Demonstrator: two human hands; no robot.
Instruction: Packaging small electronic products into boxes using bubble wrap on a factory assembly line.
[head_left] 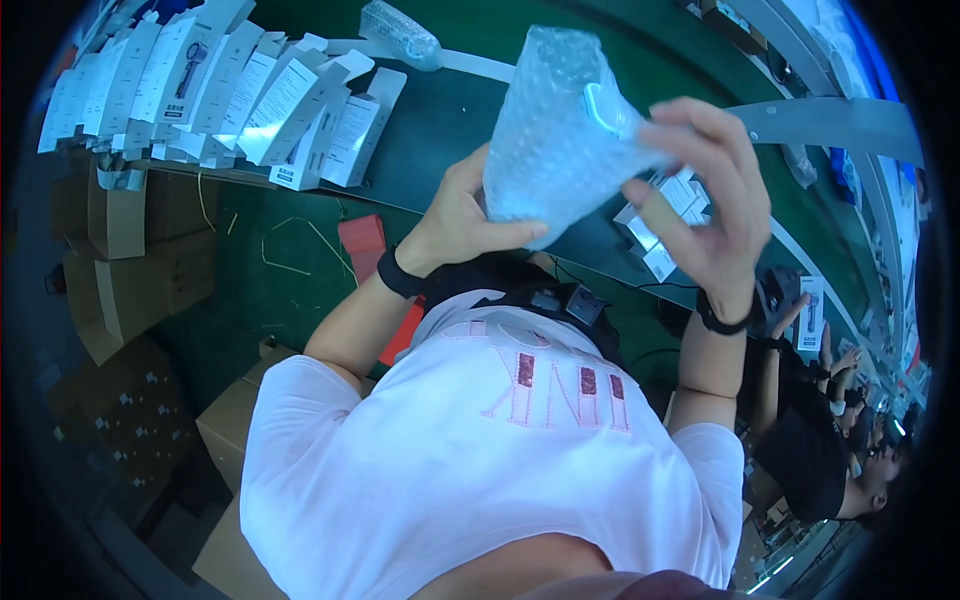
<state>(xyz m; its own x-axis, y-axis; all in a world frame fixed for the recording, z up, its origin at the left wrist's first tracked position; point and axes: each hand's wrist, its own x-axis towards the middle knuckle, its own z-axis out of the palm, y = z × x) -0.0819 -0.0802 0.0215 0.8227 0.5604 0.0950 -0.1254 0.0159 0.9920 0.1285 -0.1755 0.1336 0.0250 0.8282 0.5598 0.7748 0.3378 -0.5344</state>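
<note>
A bubble-wrap bag (545, 135) is held up in front of me over the table's near edge. My left hand (470, 215) grips its lower left side, with the thumb across the front. At the bag's right end a white, blue-edged rounded part (602, 108) shows; what it belongs to is hidden by the wrap. My right hand (710, 190) is beside that end, thumb apart from the other fingers. Its fingertips are blurred against the bag's edge. Small white boxes (665, 225) lie on the table behind and below the right hand.
Upright white cartons (190, 80) with open flaps crowd the green table's (425, 140) left side. Another bubble-wrapped item (400, 35) lies at the far side. Brown cardboard boxes (150, 285) stand at lower left. Co-workers (810, 430) sit at right, one hand near a white box (810, 312).
</note>
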